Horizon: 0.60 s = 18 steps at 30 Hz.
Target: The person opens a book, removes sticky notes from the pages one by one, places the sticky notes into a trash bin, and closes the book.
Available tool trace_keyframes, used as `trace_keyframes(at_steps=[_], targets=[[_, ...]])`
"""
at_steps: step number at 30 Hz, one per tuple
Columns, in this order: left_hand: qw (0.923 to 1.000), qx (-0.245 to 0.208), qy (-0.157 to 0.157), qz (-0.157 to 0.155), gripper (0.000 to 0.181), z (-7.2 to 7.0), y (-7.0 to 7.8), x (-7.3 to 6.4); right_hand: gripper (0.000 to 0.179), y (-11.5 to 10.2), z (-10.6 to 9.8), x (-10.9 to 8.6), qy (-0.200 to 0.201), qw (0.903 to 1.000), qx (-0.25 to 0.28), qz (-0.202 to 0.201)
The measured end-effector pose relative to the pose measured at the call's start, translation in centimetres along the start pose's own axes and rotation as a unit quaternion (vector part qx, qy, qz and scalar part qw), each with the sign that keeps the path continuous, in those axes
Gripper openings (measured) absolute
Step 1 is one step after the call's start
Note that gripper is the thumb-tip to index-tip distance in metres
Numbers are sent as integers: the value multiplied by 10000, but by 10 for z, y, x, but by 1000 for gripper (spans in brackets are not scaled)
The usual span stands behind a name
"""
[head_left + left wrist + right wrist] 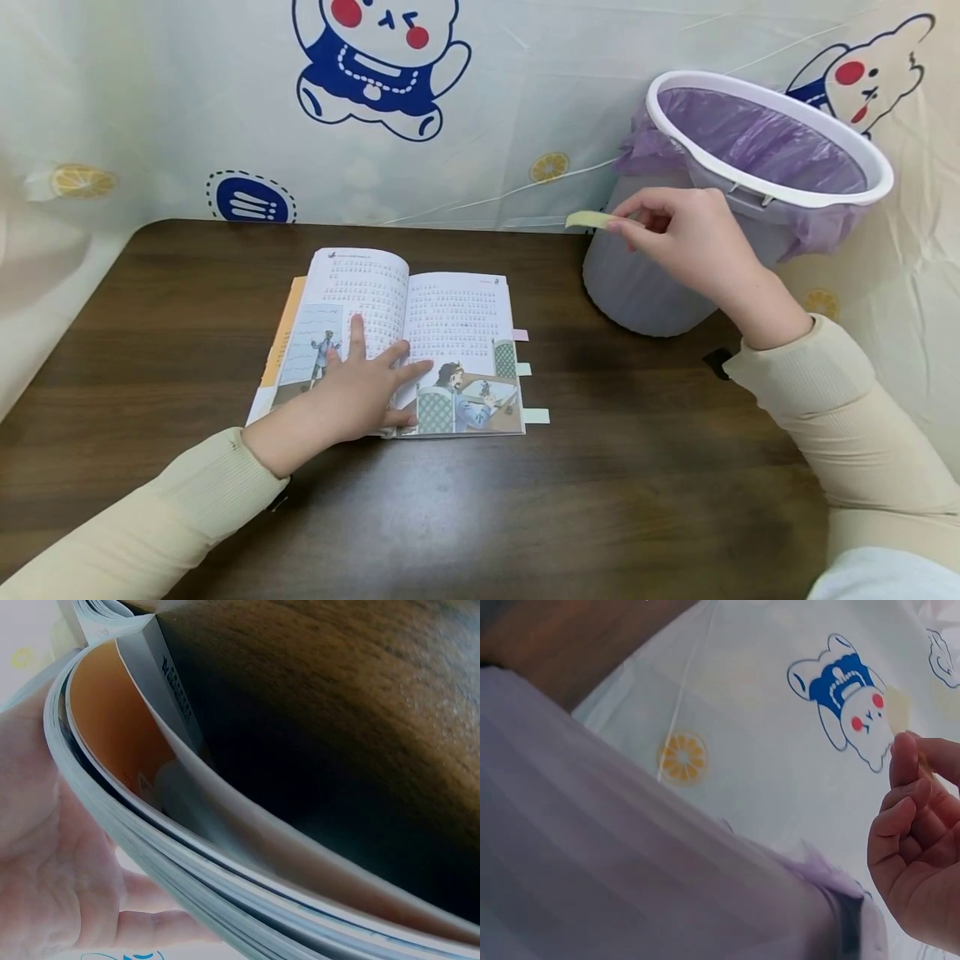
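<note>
An open illustrated book [457,312] lies on the table, with text and pictures on both pages. My left hand [363,387] rests across its middle, fingers spread over both pages. In the left wrist view the palm [60,855] shows beside the curved page edges [225,870]. Between thumb and fingertips my right hand [686,237] pinches a small pale yellow-green sticky tab [588,219], raised in front of the trash can [652,275]. The right wrist view shows the same hand [922,832] with its other fingers curled in.
Several sticky tabs [536,415] stick out from the book's right edge. The trash can has a white rim [825,198] and a purple liner [757,133], and stands at the table's back right. A patterned curtain [510,100] hangs behind the brown table [187,308].
</note>
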<state>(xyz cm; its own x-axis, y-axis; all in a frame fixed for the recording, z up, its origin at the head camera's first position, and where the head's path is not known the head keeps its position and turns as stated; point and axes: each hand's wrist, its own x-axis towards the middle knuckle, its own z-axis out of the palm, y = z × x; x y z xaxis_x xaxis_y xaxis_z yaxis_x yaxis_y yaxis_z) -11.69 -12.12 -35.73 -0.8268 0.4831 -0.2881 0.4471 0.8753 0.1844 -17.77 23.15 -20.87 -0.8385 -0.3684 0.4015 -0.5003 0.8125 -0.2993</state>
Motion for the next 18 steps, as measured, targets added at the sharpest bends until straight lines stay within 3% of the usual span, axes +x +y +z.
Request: trace_keyframes(at_steps=[9,18], targets=[[10000,-17,1,4,72,1,0,1,11,3,-35,2,649,9975,64,279],[9999,93,50,12,72,2,-1,1,26,18,-65,2,1048,9858,341,1265]])
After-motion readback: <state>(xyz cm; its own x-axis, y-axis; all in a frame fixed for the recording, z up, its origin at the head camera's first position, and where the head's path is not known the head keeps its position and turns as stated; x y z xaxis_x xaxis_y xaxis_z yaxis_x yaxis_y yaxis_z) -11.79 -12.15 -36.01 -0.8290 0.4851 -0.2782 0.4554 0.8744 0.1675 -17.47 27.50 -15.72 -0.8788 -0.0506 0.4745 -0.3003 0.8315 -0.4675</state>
